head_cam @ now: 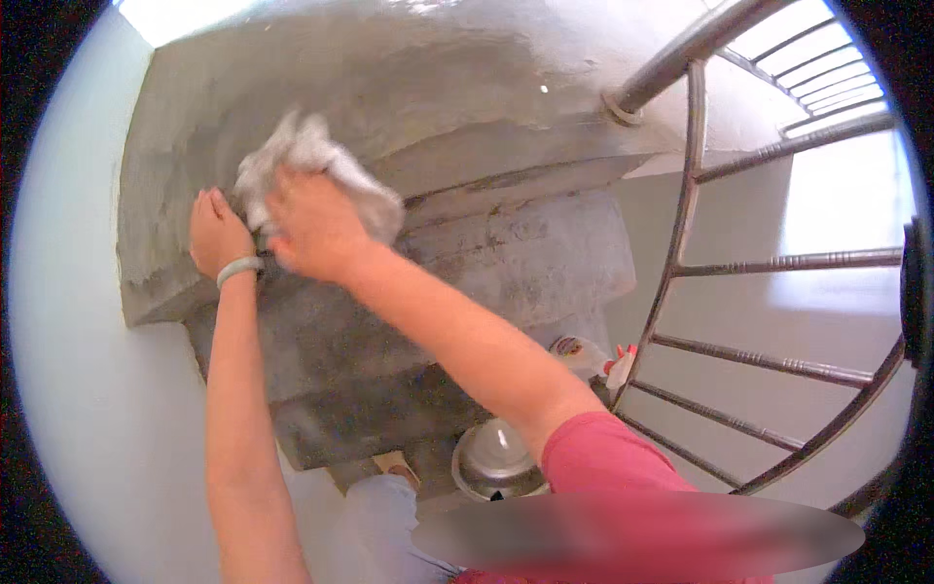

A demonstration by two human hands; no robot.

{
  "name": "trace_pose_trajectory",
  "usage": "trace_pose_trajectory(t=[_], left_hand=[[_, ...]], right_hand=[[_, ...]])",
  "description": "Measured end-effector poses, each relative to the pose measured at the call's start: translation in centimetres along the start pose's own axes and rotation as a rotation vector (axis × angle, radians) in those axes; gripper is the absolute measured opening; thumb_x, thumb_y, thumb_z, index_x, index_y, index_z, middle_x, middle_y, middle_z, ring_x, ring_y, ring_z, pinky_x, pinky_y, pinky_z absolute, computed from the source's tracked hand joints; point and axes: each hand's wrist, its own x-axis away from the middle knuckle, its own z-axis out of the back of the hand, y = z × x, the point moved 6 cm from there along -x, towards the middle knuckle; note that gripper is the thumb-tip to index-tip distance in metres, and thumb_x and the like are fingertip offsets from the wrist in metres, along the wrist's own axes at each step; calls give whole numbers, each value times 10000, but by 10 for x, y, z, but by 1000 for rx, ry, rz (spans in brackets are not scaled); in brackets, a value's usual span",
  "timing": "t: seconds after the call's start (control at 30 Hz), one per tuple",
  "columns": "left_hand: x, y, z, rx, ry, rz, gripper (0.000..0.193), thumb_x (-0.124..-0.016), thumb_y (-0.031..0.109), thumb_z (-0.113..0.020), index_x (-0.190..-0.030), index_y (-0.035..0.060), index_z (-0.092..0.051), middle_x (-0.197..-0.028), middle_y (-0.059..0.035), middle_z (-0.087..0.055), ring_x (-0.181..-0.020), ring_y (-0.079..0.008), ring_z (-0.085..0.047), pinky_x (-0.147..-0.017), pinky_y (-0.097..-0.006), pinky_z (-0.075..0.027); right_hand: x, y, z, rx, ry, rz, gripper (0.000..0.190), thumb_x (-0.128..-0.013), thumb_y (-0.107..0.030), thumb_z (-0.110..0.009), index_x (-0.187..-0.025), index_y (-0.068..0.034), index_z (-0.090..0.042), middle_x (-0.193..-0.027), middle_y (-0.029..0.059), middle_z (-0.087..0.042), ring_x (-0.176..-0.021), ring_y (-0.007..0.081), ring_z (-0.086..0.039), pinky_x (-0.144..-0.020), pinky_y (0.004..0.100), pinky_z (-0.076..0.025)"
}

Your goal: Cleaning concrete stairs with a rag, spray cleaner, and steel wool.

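Observation:
My right hand (pixel 317 223) presses a crumpled white cloth (pixel 365 193) onto the upper grey concrete step (pixel 452 87), its fingers spread over the fabric. Motion blurs both the hand and the cloth. Just to the left, my left hand (pixel 221 233) leans near the front edge of the same step, fingers drawn together and nothing visible in them; its palm is hidden. A pale grey bangle (pixel 239 269) circles the left wrist. Dark stains mark the riser and the lower step (pixel 511 255) below the hands.
A metal railing (pixel 682 219) with ridged bars runs along the right. Lower down stand a shiny metal basin (pixel 500 456), a round-topped container (pixel 573 349) and a spray bottle (pixel 620 365) with a red trigger. A pale wall (pixel 73 241) bounds the left side.

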Motion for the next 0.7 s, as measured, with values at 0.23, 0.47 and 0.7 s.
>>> trace_pose_trajectory(t=[0.23,0.47,0.7], left_hand=[[-2,-2,12,9,3,-24,365,-982,316,-391,-1115,68,-623,-1276,-78,-570,-1162,-266,-530,-962,-415,-399],[3,1,15,-11,-4,-23,307,-979,265,-416,-1112,86,-628,-1285,-65,-569,-1201,-239,-505,-995,-405,-366],[10,8,14,20,13,-38,298,-977,261,-422,-1113,94,-629,-1283,-67,-568,-1230,-229,-486,-1015,-407,-352]], right_hand=[[31,102,111,164,46,-7,357,-841,-191,-561,-1179,-91,-616,-1267,151,-558,-1166,316,-518,-1009,429,-377],[6,233,165,517,-106,-365,696,-835,-569,-523,-1351,-104,-474,-1440,205,-362,-1358,362,-289,-1118,488,-189],[-82,309,132,720,-50,-664,796,-843,-646,-437,-1407,-86,-389,-1477,201,-302,-1382,360,-238,-1137,444,-138]])
